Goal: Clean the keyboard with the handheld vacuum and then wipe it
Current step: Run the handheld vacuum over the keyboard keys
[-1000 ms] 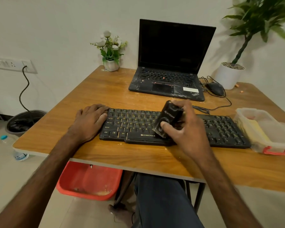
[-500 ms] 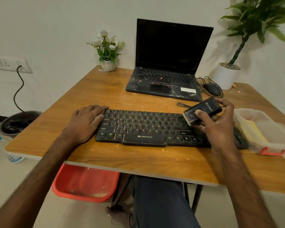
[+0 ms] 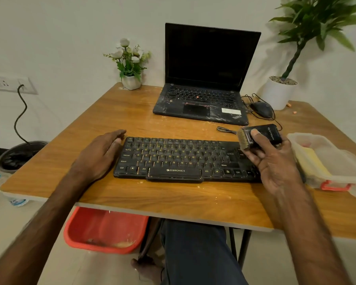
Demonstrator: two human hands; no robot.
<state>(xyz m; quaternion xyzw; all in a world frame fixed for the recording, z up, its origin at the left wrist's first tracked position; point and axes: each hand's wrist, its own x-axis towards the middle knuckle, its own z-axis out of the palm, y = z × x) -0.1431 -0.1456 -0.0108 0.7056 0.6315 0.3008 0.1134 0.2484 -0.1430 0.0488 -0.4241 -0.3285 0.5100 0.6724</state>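
Your right hand (image 3: 269, 161) grips the handheld vacuum (image 3: 268, 133), thumb pressed on its top and the fingers curled underneath. You hold it over the right end of the keyboard (image 3: 179, 159), with its brush end pointing left. I cannot tell whether the bristles touch the keys.

Your left hand (image 3: 99, 155) lies flat on the worktop (image 3: 115, 112) right at the keyboard's left end, its fingers (image 3: 116, 134) straight and holding nothing.

The keyboard sits across the near middle of the worktop, its long side towards you. Pale crumbs speckle the wood around it.

Beyond it stands an open laptop (image 3: 203, 79) with a dark screen, and a black mouse (image 3: 261, 109) with its cable lies just to the laptop's right. A clear plastic box (image 3: 337, 161) with red clips rests at the right edge, close to your right hand. A small pot of white flowers (image 3: 131, 81) stands at the far left corner and a white plant pot (image 3: 278, 93) at the far right. Under the worktop sits a red tub (image 3: 103, 231).
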